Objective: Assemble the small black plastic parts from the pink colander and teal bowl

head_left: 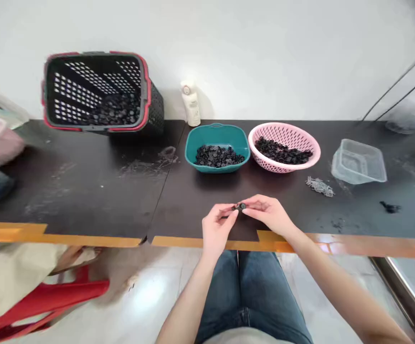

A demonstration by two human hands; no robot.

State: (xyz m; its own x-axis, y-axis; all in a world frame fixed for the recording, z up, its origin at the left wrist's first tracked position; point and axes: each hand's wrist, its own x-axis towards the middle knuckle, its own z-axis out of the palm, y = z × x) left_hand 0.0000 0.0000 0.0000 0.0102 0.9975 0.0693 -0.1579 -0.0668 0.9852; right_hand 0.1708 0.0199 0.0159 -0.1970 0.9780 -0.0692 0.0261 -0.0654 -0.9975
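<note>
Close above the dark table, my left hand (219, 222) and my right hand (266, 212) meet with fingertips pinched. Between them is a small black ring-shaped part (242, 206), gripped by the right fingertips. The left thumb and fingers close on the same spot; a bit of black shows there, too small to tell if it is a separate piece. Just beyond the hands stands a teal basin (217, 130) with many small black parts (216, 156) inside. Beside it, a pink perforated basket (289, 131) holds more black pieces (282, 152).
A black basket with a red rim (146, 95) stands back left, with black parts inside. A white bottle (192, 105) is against the wall. Right are a clear plastic tub (359, 162), a pile of pale scraps (320, 187) and a few black bits (389, 207). Orange tape (178, 241) lines the front edge.
</note>
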